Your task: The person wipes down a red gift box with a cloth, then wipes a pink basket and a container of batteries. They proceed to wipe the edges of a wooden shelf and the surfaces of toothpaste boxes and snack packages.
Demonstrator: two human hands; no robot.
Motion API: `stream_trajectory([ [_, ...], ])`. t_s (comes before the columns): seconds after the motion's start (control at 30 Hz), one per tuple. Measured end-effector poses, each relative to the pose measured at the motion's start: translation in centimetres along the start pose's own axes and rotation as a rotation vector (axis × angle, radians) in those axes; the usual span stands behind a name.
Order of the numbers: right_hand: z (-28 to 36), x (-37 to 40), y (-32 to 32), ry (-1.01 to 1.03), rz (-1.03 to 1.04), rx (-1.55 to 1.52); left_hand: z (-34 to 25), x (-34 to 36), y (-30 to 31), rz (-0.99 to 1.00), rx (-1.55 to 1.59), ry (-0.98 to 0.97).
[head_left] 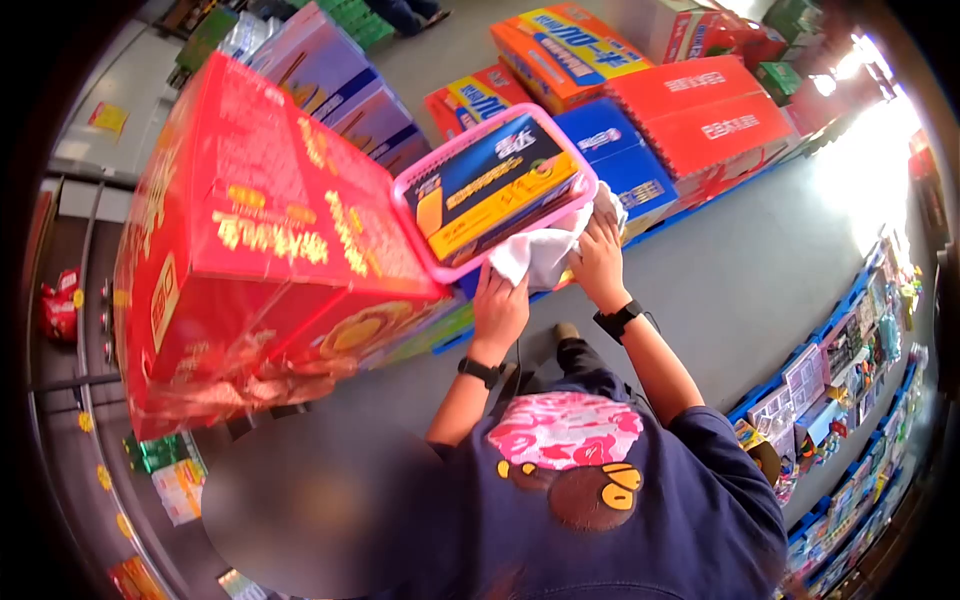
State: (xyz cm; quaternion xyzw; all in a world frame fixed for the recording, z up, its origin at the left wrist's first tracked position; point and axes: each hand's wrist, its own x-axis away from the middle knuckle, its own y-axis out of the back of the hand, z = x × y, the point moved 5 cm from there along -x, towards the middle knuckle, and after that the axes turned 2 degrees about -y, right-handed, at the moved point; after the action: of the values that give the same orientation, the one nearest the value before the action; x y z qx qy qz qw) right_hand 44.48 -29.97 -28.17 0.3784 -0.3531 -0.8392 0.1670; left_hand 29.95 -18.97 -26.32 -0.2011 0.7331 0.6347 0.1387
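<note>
A white cloth (545, 252) is bunched between my two hands, at the near edge of a pink plastic basket (408, 205). My left hand (499, 308) grips the cloth's left end by the basket's near corner. Around its right part my right hand (598, 258) is closed, with some fingertips hidden in the folds. Inside the basket lies a black and yellow printed box (495, 190). Dark bands circle both wrists.
A big red carton (290, 225) wrapped in clear film stands left of the basket. Behind are purple boxes (335, 95), an orange carton (565, 50), a blue box (612, 150) and red cartons (710, 115). Shelves of small goods (830, 390) line the right side.
</note>
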Motion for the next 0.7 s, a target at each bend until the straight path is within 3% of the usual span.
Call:
stream_trajectory([
  [0.23,9.1,4.5,-3.8,0.083,0.098,-0.063,3.0,7.1,1.4,0.081,-0.102,0.183],
  [0.47,19.5,8.0,-8.3,0.136,0.135,-0.21,7.1,14.9,6.4,0.162,0.08,0.296],
  [0.57,21.4,8.7,-8.6,0.023,0.144,-0.234,9.4,17.3,9.8,0.123,0.151,0.371],
  [0.63,22.0,8.7,-8.2,-0.206,0.099,-0.553,10.6,19.3,11.6,0.078,0.136,0.36],
  [0.7,25.6,7.3,-4.9,-0.175,0.013,-0.498,11.7,21.0,13.7,-0.024,0.179,0.39],
])
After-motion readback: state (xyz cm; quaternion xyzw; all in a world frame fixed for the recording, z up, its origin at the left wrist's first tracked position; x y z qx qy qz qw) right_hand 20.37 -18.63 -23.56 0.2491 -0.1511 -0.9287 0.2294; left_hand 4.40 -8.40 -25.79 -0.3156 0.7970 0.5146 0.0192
